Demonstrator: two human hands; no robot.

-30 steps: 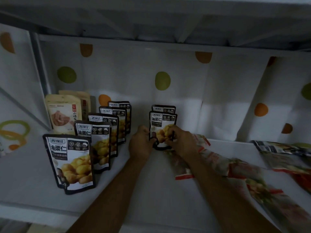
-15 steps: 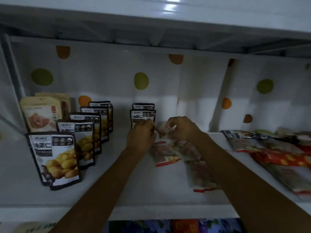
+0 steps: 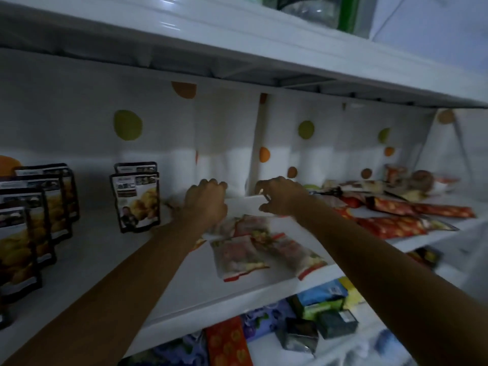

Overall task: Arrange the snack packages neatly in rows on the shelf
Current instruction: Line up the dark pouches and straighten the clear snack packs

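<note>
Just right of the standing black pouch (image 3: 136, 199), flat red-edged packets (image 3: 241, 256) lie on the shelf (image 3: 105, 260), long axes roughly front-to-back, beneath both hands. The left hand (image 3: 208, 204) looks nearer, fingers curled, on what I cannot tell; the right hand (image 3: 280, 198) has loosely curled, empty fingers

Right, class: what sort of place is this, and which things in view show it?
Probably a small shop or storeroom: tiered white shelving, identical black snack pouches standing in rows, and more packaged goods on the shelf below.
</note>
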